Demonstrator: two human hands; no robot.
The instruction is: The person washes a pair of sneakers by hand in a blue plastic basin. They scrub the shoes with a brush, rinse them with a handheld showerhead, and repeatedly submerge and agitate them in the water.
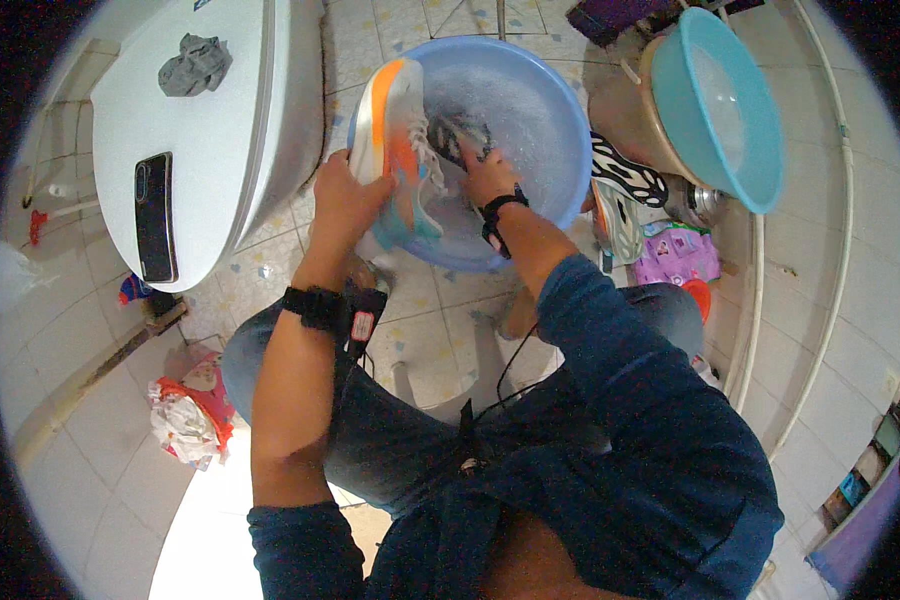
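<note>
My left hand grips a white, orange and teal sneaker by its side, toe pointing away from me, over the left part of a blue plastic basin. Cloudy, sudsy water lies in the basin. My right hand is in the basin beside the sneaker's laces, its fingers closed on a dark patterned item, perhaps a shoe or a cloth; its lower part is hidden. Both wrists wear black bands.
A white washing machine lid at left carries a phone and a grey cloth. Right of the basin lie shoes with patterned soles, a purple package and a tilted turquoise basin. White pipes run along the tiled wall.
</note>
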